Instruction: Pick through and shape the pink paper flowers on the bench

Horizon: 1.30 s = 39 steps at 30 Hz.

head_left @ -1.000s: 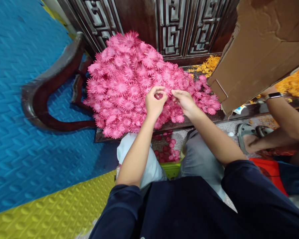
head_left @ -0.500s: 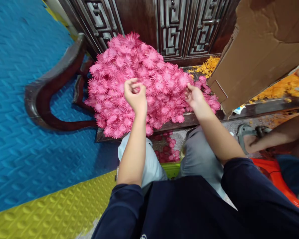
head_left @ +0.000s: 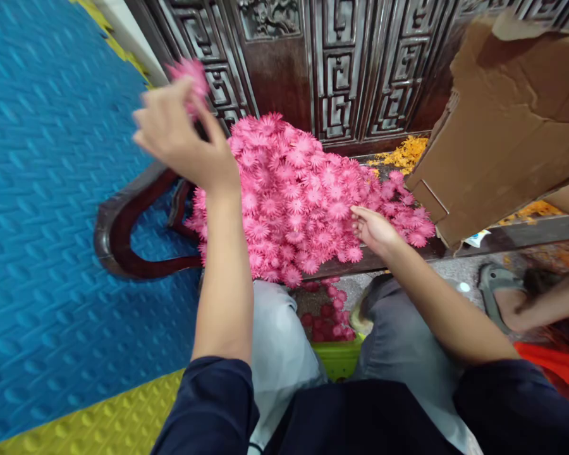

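Observation:
A big heap of pink artificial flowers (head_left: 294, 196) lies on a dark wooden bench (head_left: 374, 260). My left hand (head_left: 180, 126), smeared by motion, is raised above the heap's left end, with a pink flower (head_left: 190, 77) pinched at its thumb and forefinger. At the heap's right part is my right hand (head_left: 373, 229), its thumb and forefinger pressed together right beside a pink bloom. Whether anything thin sits in that pinch I cannot make out.
Carved wooden panels (head_left: 341, 69) rise behind the heap. A cardboard sheet (head_left: 502, 120) leans at right, near orange petals (head_left: 403, 153). The curved wooden armrest (head_left: 111, 234) stands left, over blue matting (head_left: 52, 253). Between my knees is a green tub (head_left: 336, 359). A person's sandalled foot (head_left: 507, 297) rests at right.
My left hand has gone up and to the left from over the heap, and a pink flower now shows at its fingers. My right hand stays by the heap's right part. The view has shifted.

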Available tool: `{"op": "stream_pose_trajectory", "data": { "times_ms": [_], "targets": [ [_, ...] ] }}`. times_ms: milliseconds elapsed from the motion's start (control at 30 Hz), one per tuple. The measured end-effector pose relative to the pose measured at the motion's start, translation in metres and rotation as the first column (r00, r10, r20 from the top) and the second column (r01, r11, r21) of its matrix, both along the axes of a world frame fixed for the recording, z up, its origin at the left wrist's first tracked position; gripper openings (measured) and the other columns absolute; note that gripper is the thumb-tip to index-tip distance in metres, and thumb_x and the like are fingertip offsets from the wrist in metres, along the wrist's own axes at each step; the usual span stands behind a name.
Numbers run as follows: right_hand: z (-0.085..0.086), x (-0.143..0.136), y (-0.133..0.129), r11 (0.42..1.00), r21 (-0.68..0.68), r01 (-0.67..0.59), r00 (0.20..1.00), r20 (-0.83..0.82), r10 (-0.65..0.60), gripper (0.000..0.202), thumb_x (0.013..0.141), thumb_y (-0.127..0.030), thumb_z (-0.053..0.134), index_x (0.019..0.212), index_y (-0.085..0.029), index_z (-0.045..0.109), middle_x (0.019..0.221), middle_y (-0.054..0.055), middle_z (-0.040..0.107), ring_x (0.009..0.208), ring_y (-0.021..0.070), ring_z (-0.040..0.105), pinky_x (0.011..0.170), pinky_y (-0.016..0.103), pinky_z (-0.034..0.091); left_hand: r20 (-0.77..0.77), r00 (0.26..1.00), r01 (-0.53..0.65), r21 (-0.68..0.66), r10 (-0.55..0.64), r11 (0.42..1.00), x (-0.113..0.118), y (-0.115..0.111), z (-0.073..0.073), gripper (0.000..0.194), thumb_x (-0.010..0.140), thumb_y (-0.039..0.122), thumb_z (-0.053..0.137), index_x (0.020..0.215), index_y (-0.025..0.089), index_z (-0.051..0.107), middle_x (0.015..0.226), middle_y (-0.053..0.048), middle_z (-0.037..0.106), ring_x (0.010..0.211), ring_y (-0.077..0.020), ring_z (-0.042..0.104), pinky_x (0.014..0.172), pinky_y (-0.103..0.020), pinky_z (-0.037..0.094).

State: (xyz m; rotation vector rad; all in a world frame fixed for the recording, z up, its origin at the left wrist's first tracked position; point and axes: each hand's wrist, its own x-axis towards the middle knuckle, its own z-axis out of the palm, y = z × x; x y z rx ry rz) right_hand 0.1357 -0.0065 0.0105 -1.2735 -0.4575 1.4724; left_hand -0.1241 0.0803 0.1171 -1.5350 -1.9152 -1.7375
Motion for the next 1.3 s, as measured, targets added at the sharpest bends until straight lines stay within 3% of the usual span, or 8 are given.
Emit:
{"op": "stream_pose_trajectory", "data": {
  "times_ms": [67,100,200,333,500,800,1133,1300],
  "targets": [
    [0.0,-0.002,0.002,0.999,0.013,0.03,0.999,0.041,-0.031,0.008,0.069,-0.017,0.066,0.071,-0.017,0.059,0.053,-0.008,0.052,0.041,0.0032,0.041,0.04,0.017,0.028,-0.067,0.99,0.1,-0.276,-0.123,0.956,0.008,0.017,-0.014,0.025,0.068,0.01,0.075,0.085,0.018,0.06,0.099,0.0,0.061,0.114,-0.0236,0.042,0.11,-0.05,0.017],
    [-0.001,-0.002,0.005,0.998,0.012,0.057,0.997,0.048,-0.058,0.009,0.067,-0.018,0.068,0.072,-0.018,0.06,0.053,-0.009,0.052,0.041,0.0029,0.041,0.04,0.017,0.028,-0.036,0.984,0.153,-0.304,-0.172,0.94,0.018,0.018,-0.023,0.022,0.066,0.01,0.076,0.08,0.017,0.061,0.097,-0.002,0.062,0.113,-0.0257,0.044,0.108,-0.05,0.021],
    [-0.002,-0.001,0.018,0.994,0.031,0.102,0.995,0.014,-0.102,0.015,0.063,-0.021,0.072,0.073,-0.02,0.061,0.057,-0.009,0.055,0.045,0.003,0.045,0.043,0.017,0.031,-0.076,0.962,0.255,-0.102,-0.263,0.962,0.061,-0.008,-0.053,0.01,0.078,0.017,0.064,0.088,0.021,0.063,0.102,-0.004,0.062,0.111,-0.0262,0.046,0.101,-0.047,0.029],
    [0.002,-0.006,0.031,0.99,0.136,0.022,0.994,-0.106,-0.008,0.018,0.062,-0.025,0.074,0.076,-0.024,0.063,0.072,-0.007,0.065,0.061,0.0056,0.055,0.055,0.019,0.04,-0.237,0.852,0.432,-0.189,-0.468,0.882,0.113,-0.054,-0.071,0.009,0.084,0.026,0.058,0.086,0.024,0.066,0.09,-0.002,0.066,0.093,-0.0222,0.056,0.086,-0.041,0.037],
    [0.011,-0.016,0.035,0.966,0.25,-0.067,0.99,-0.104,0.095,0.017,0.061,-0.03,0.075,0.074,-0.023,0.067,0.077,-0.005,0.066,0.071,0.0078,0.056,0.067,0.022,0.043,-0.239,0.83,0.459,-0.223,-0.505,0.86,0.119,-0.051,-0.083,0.011,0.08,0.033,0.064,0.084,0.025,0.07,0.087,-0.002,0.069,0.088,-0.0212,0.058,0.078,-0.038,0.038],
    [0.019,-0.02,0.041,0.911,0.395,-0.12,0.991,-0.013,0.136,0.019,0.049,-0.033,0.083,0.061,-0.025,0.07,0.075,-0.005,0.066,0.077,0.0097,0.056,0.084,0.027,0.043,0.218,0.721,0.681,-0.048,-0.658,0.73,0.109,-0.045,-0.08,0.01,0.075,0.031,0.07,0.073,0.021,0.071,0.077,0.0,0.071,0.075,-0.0134,0.064,0.076,-0.031,0.049],
    [0.025,-0.037,0.031,0.917,0.371,-0.146,0.954,-0.193,0.23,0.024,0.049,-0.036,0.084,0.069,-0.029,0.071,0.074,-0.005,0.069,0.079,0.0114,0.059,0.079,0.027,0.046,0.076,0.832,0.544,0.078,-0.549,0.835,0.115,-0.061,-0.073,0.006,0.08,0.021,0.064,0.08,0.022,0.07,0.086,0.0,0.072,0.086,-0.0139,0.066,0.084,-0.032,0.05],
    [0.033,-0.041,0.024,0.904,0.392,-0.171,0.929,-0.241,0.28,0.023,0.047,-0.035,0.086,0.063,-0.028,0.071,0.068,-0.008,0.068,0.069,0.0065,0.059,0.075,0.022,0.047,0.316,0.727,0.609,0.115,-0.61,0.785,0.117,-0.077,-0.07,0.008,0.081,0.021,0.063,0.086,0.022,0.069,0.092,-0.001,0.072,0.09,-0.0132,0.067,0.084,-0.03,0.054]
  ]
}}
